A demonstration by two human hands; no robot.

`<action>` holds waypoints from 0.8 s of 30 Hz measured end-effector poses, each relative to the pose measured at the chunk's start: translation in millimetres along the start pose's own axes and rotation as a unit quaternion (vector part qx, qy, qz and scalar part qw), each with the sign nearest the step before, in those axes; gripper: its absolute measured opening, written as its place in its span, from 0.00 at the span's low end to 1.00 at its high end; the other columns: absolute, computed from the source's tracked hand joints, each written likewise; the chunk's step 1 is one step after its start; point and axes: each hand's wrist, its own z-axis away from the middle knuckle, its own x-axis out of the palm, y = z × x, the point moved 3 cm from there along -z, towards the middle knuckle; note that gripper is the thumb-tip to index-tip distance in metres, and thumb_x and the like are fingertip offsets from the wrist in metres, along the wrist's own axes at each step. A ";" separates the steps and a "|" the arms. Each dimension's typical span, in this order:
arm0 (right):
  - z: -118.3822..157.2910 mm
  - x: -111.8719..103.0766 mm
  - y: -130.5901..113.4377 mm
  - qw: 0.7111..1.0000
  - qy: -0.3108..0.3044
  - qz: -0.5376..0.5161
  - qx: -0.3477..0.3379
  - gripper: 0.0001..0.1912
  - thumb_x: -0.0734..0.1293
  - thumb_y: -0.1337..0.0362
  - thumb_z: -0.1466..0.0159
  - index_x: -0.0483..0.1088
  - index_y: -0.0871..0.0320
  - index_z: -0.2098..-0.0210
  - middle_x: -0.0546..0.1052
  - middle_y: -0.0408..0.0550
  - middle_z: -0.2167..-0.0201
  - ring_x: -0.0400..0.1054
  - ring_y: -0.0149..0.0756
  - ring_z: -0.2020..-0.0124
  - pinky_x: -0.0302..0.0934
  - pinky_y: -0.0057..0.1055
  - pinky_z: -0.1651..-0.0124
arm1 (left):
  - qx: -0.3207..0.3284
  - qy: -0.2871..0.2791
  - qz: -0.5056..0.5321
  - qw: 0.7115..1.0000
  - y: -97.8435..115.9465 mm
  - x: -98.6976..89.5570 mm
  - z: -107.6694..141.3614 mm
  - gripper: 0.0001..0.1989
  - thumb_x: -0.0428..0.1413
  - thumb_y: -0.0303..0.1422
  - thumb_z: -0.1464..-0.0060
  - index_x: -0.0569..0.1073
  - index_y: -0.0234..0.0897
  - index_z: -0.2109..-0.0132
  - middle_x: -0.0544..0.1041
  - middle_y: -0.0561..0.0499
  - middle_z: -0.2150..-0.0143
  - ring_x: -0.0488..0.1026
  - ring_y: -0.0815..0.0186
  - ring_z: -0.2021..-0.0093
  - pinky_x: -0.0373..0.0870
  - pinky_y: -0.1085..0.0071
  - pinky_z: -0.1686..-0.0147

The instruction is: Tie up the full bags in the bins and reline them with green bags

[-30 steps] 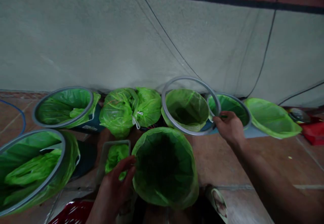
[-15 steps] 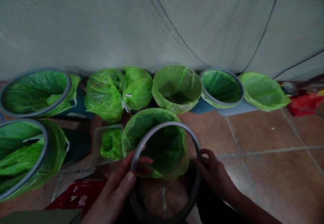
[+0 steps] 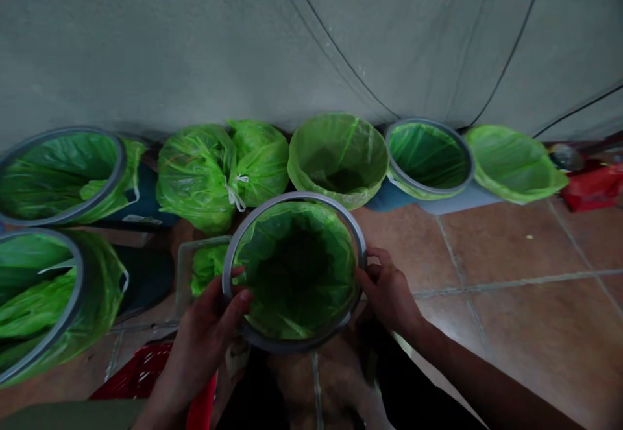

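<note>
A grey rim ring (image 3: 295,195) is held between my two hands, level over the mouth of a bin lined with a green bag (image 3: 302,264). My left hand (image 3: 211,320) grips the ring's left side, thumb on top and fingertips curling over to the inside. On the opposite side my right hand (image 3: 387,287) has its fingers closed round the ring. The bag's edge shows inside the ring; whether the ring touches it all round I cannot tell. The bin's outer wall is hidden beneath.
Along the wall stand an open lined bin (image 3: 339,157), a ringed bin (image 3: 431,155), another lined bin (image 3: 513,161) and tied green bags (image 3: 197,170). Ringed bins (image 3: 80,287) fill the left. A clear tub (image 3: 183,271) and red crate (image 3: 139,368) sit near my left arm.
Both hands have carried the ring forward and slightly left, from in front of the lined bin to over its mouth. The view has shifted slightly.
</note>
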 end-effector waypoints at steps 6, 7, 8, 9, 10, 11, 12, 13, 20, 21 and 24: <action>-8.5 7.2 -7.4 1.000 -0.003 0.008 -0.021 0.20 0.62 0.56 0.37 0.60 0.59 0.50 0.70 0.37 0.84 0.67 0.37 0.81 0.55 0.30 0.75 | -0.009 0.014 -0.012 1.000 -14.4 -7.2 -4.0 0.36 0.60 0.53 0.52 0.69 0.35 0.41 0.81 0.49 0.65 0.79 0.59 0.67 0.77 0.66 0.68; -8.6 7.8 -7.6 1.000 -0.006 0.012 -0.022 0.20 0.62 0.55 0.37 0.60 0.60 0.50 0.70 0.37 0.83 0.67 0.36 0.81 0.55 0.30 0.75 | -0.014 0.015 -0.010 1.000 -16.0 -7.3 -1.7 0.36 0.60 0.53 0.51 0.69 0.35 0.41 0.81 0.49 0.66 0.79 0.59 0.68 0.77 0.66 0.69; -8.4 8.1 -7.5 1.000 -0.008 0.015 -0.022 0.20 0.62 0.55 0.37 0.60 0.60 0.50 0.70 0.37 0.83 0.66 0.36 0.81 0.55 0.30 0.74 | -0.021 0.012 -0.009 1.000 -17.6 -6.8 0.9 0.36 0.60 0.53 0.51 0.68 0.35 0.41 0.81 0.49 0.66 0.79 0.59 0.68 0.77 0.66 0.69; -8.1 8.1 -6.9 1.000 -0.010 0.018 -0.023 0.21 0.62 0.55 0.37 0.60 0.60 0.50 0.69 0.37 0.84 0.66 0.36 0.81 0.55 0.30 0.75 | -0.028 0.008 -0.007 1.000 -19.2 -5.7 3.6 0.36 0.60 0.52 0.51 0.68 0.35 0.41 0.81 0.49 0.66 0.79 0.58 0.67 0.77 0.66 0.69; -7.8 7.9 -6.2 1.000 -0.011 0.019 -0.023 0.21 0.61 0.55 0.37 0.60 0.60 0.49 0.69 0.36 0.84 0.65 0.35 0.82 0.54 0.30 0.75 | -0.032 0.001 -0.003 0.999 -20.8 -4.2 6.3 0.35 0.59 0.52 0.50 0.68 0.36 0.41 0.81 0.49 0.65 0.79 0.57 0.65 0.78 0.66 0.68; -7.5 7.5 -5.2 0.999 -0.013 0.019 -0.023 0.21 0.61 0.55 0.37 0.60 0.60 0.49 0.69 0.36 0.84 0.65 0.35 0.82 0.54 0.30 0.75 | -0.034 -0.004 0.004 0.999 -22.4 -2.5 8.7 0.34 0.59 0.51 0.50 0.68 0.36 0.41 0.81 0.48 0.64 0.80 0.57 0.63 0.78 0.66 0.65; -7.4 7.0 -4.1 0.999 -0.013 0.019 -0.023 0.21 0.61 0.55 0.37 0.61 0.60 0.49 0.68 0.36 0.84 0.65 0.35 0.82 0.54 0.29 0.75 | -0.035 -0.008 0.012 0.999 -24.0 -0.6 10.8 0.34 0.59 0.51 0.49 0.68 0.36 0.41 0.81 0.48 0.62 0.80 0.57 0.61 0.78 0.65 0.63; -7.4 6.4 -3.1 0.999 -0.014 0.021 -0.021 0.21 0.61 0.55 0.37 0.61 0.60 0.49 0.68 0.36 0.84 0.66 0.35 0.81 0.55 0.29 0.74 | -0.033 -0.012 0.022 0.999 -25.5 1.2 12.4 0.33 0.59 0.50 0.48 0.67 0.36 0.41 0.81 0.47 0.60 0.80 0.57 0.59 0.78 0.64 0.61; -11.3 7.0 -1.4 0.998 -0.022 0.053 -0.039 0.24 0.60 0.54 0.35 0.61 0.58 0.43 0.69 0.36 0.83 0.68 0.36 0.80 0.57 0.30 0.73 | -0.009 0.003 0.038 0.999 -29.9 6.9 9.3 0.33 0.56 0.48 0.44 0.62 0.37 0.37 0.81 0.47 0.60 0.79 0.59 0.60 0.77 0.66 0.63; -11.5 8.2 -1.5 0.997 -0.024 0.060 -0.046 0.25 0.59 0.54 0.35 0.61 0.58 0.42 0.69 0.36 0.83 0.68 0.36 0.80 0.57 0.31 0.73 | -0.006 0.014 0.019 1.000 -29.8 6.1 8.0 0.33 0.55 0.49 0.44 0.62 0.36 0.38 0.80 0.48 0.63 0.79 0.59 0.63 0.76 0.68 0.66; -11.4 12.6 -0.6 0.995 -0.028 0.079 -0.056 0.29 0.58 0.52 0.34 0.58 0.59 0.38 0.71 0.38 0.83 0.69 0.39 0.80 0.58 0.33 0.73 | 0.007 0.063 -0.063 0.996 -28.9 1.7 4.8 0.32 0.54 0.49 0.44 0.63 0.35 0.38 0.78 0.52 0.71 0.77 0.62 0.72 0.71 0.71 0.75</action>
